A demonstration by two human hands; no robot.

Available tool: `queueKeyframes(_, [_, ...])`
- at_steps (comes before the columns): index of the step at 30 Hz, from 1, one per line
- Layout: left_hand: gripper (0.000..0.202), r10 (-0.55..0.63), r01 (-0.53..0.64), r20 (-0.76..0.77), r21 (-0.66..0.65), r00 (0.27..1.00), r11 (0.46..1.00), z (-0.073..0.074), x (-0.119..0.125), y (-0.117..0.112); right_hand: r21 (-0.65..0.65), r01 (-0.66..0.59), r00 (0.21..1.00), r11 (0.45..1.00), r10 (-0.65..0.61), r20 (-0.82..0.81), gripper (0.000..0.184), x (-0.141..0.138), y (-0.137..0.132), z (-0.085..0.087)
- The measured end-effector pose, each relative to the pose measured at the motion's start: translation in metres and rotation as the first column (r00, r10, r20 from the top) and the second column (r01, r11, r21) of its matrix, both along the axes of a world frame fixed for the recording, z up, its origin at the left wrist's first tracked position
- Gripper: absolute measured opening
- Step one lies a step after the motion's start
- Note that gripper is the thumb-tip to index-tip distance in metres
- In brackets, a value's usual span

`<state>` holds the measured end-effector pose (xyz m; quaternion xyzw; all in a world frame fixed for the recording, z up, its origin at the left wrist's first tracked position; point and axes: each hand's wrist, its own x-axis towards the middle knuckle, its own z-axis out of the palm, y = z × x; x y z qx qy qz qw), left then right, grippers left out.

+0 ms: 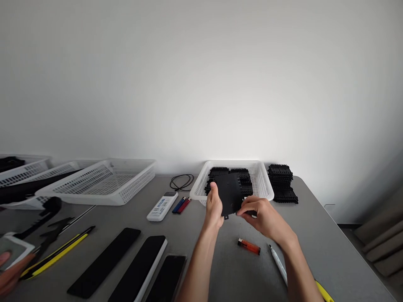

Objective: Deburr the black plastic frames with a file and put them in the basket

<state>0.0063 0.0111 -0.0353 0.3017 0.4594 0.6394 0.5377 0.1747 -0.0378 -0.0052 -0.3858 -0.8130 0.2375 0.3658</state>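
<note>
My left hand (214, 206) grips a flat black plastic panel (229, 193) by its left edge, thumb lying on the face. The panel is tilted up and has small tabs along its edges. At its lower right corner my right hand (257, 212) is closed in a pinch; whether a smaller part is between the fingertips is hidden. Just behind the panel stands a white plastic basket (267, 188) with stacks of black ridged plastic pieces (219, 171) in it. More such black pieces (281, 183) are piled to the right of the basket.
An orange lighter (249, 246) and white marker (277, 263) lie near my right forearm. Left are a white power bank (162, 206), two lighters (181, 205), a cable (181, 183), dark slabs (105, 262) and white baskets (103, 197). Another person's hand (14, 274) holds a pale object.
</note>
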Motion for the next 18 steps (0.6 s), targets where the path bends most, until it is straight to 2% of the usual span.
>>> queueKeyframes(1, [0.072,0.025,-0.025,0.006,-0.01,1.0,1.0,-0.001,-0.001,0.001,-0.02,-0.011,0.999,1.0,0.012,0.029,0.022,0.003,0.001,0.0])
queueKeyframes(3, [0.071,0.112,-0.111,0.016,-0.021,0.994,0.994,-0.002,-0.003,0.001,-0.028,0.064,0.997,0.998,-0.063,0.045,0.021,0.009,0.003,-0.001])
queueKeyframes(5, [0.067,0.211,-0.212,0.021,0.007,0.977,0.977,-0.002,-0.002,0.0,-0.036,0.174,0.984,0.984,-0.175,-0.018,0.018,0.014,0.006,-0.002])
queueKeyframes(7, [0.061,0.272,-0.273,0.029,0.058,0.962,0.96,0.0,0.0,-0.001,-0.106,0.231,0.959,0.967,-0.245,-0.145,0.014,0.015,0.008,-0.002])
queueKeyframes(9, [0.056,0.262,-0.266,0.049,0.108,0.964,0.958,0.003,0.003,-0.003,-0.208,0.216,0.922,0.954,-0.27,-0.277,0.018,0.012,0.008,-0.003])
queueKeyframes(15, [0.055,0.106,-0.138,0.127,0.282,0.986,0.949,0.009,0.017,-0.009,-0.443,0.049,0.791,0.895,-0.306,-0.53,0.049,-0.008,0.017,-0.009])
queueKeyframes(18, [0.056,0.075,-0.109,0.124,0.296,0.989,0.949,0.007,0.023,-0.011,-0.483,-0.023,0.7,0.875,-0.331,-0.633,0.046,-0.013,0.025,-0.013])
